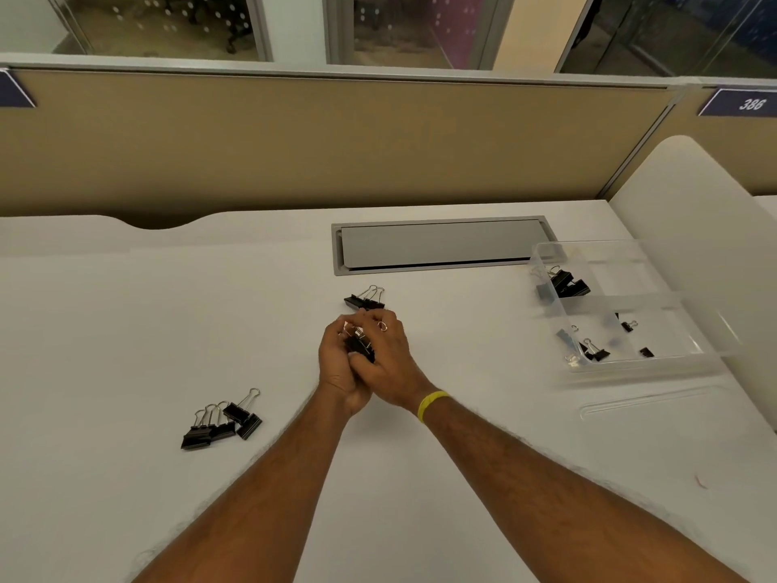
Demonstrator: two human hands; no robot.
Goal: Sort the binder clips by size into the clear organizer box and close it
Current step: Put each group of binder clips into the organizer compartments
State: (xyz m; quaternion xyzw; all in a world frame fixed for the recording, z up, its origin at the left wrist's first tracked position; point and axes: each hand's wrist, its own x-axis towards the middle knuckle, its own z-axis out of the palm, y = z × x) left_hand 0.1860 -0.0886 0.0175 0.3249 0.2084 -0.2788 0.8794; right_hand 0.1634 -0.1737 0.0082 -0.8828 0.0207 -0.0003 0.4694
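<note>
On the white desk (126,313) I count four large black metal binder clips (222,419) at the left and two more (365,300) just beyond my hands. My left hand (338,363) and right hand (389,363) curl together around a bunch of black clips (360,343); I cannot count them. The clear plastic organizer box (622,305) stands open at the right, clips in two compartments.

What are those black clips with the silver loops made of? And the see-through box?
The binder clips look like metal: a matte black folded body, probably painted steel, with thin shiny wire handles that catch the light. The organizer box looks like clear hard plastic: you can see the clips and the desk through its glossy, slightly cloudy walls. Neither material is certain from looks alone.
</note>
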